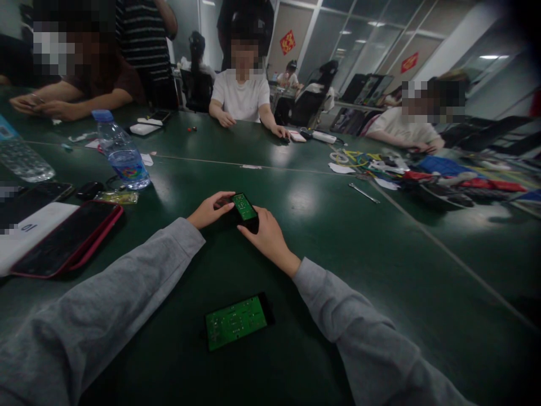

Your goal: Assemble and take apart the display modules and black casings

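Between my two hands is a black-cased device with a green circuit board [244, 207] facing up. My left hand [211, 209] grips its left end, thumb along the near side and fingers behind. Around the right end my right hand [270, 235] is closed, with the thumb at the near corner. Whether the device touches the table or is slightly raised, I cannot tell. A second circuit board [236, 321] in a black case lies flat on the dark green table [304, 349], nearer to me, between my forearms.
To the left are a red-cased phone [71, 234], a white box [34, 228] and a water bottle [122, 152]. A wrench [364, 193] lies to the right, before a heap of cables and tools [439, 172]. Several people sit around the table, one [240, 93] directly opposite.
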`<state>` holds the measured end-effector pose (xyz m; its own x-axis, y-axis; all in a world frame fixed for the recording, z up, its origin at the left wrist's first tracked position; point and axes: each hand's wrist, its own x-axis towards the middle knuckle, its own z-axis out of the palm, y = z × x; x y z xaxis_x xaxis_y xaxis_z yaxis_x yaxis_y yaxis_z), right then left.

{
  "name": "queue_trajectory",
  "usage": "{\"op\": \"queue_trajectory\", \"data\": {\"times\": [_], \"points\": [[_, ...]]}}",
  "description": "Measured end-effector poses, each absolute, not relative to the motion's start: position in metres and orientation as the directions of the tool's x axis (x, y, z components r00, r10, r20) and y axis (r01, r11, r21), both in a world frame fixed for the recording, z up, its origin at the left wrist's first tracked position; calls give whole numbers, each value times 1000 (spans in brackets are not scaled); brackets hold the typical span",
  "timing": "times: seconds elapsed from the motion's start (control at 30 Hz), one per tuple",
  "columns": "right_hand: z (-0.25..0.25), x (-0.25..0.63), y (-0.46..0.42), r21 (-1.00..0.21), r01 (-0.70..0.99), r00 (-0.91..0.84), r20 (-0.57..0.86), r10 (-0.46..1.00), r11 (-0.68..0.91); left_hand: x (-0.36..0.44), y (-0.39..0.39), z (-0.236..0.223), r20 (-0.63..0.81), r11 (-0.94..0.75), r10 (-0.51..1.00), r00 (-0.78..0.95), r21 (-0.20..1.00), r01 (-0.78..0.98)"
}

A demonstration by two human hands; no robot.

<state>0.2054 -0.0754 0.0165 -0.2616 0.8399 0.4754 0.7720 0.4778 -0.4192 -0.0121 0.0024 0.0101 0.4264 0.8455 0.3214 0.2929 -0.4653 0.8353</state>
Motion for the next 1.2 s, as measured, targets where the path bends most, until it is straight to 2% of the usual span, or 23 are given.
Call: {"op": "queue_trajectory", "data": {"times": [0.27, 0.57, 0.77, 1.2], "points": [[18, 202, -80, -308, 809, -330, 468, 820, 501, -10, 1, 10, 317, -439, 849, 423, 868, 230], [18, 202, -80, -293, 813, -331, 478, 813, 503, -10, 1, 12, 323, -443, 848, 420, 867, 227], [20, 202, -80, -270, 804, -370, 471, 801, 530, -10, 6, 5, 315, -391, 876, 364, 907, 155], [18, 202, -80, -323, 782, -377, 435, 817, 533, -11, 7, 7, 291, -348, 904, 313, 927, 142]]}}
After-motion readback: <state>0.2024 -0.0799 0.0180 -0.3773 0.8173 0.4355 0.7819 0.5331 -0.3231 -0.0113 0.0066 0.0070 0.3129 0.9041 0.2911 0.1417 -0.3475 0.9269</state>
